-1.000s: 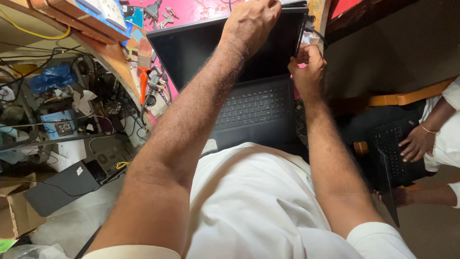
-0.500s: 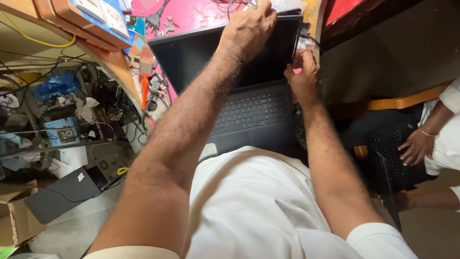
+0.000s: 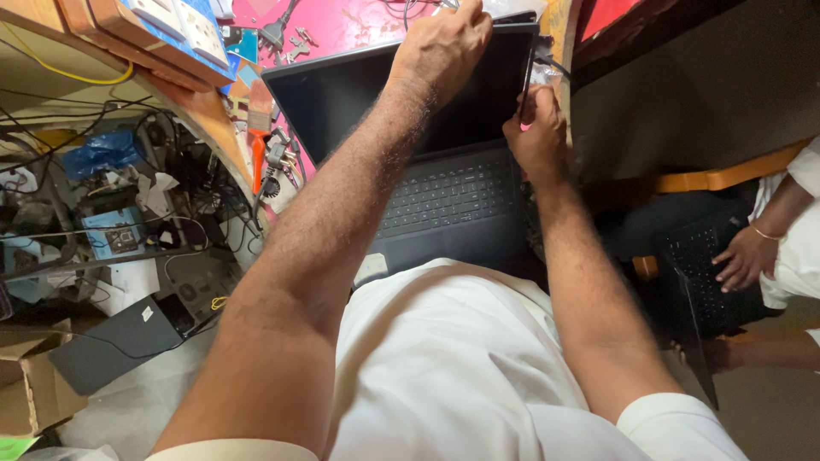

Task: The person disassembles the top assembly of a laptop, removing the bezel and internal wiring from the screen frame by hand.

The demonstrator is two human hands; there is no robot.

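1. A person in a white shirt looks down at an open black laptop [image 3: 444, 196] that lies against their front, its dark screen tilted away towards a pink tabletop [image 3: 342, 26].
2. The left hand [image 3: 444, 47] is curled over the top edge of the screen, fingers closed around the lid.
3. The right hand [image 3: 536, 137] is closed at the screen's right edge, fingers pinched on the thin bezel; something small and pink shows at the fingertips, too small to tell what it is.
4. The keyboard sits below the screen, between the two forearms.
5. On the tabletop, left of the laptop, lie an orange-handled brush [image 3: 259, 141] and small metal parts.
6. Further left, under the tabletop, is a tangle of cables and electronic parts. A closed grey laptop [image 3: 120, 341] lies on the floor, near a cardboard box [image 3: 30, 384].
7. At the far right, another person's hand [image 3: 745, 256] rests on a second dark laptop [image 3: 705, 282].
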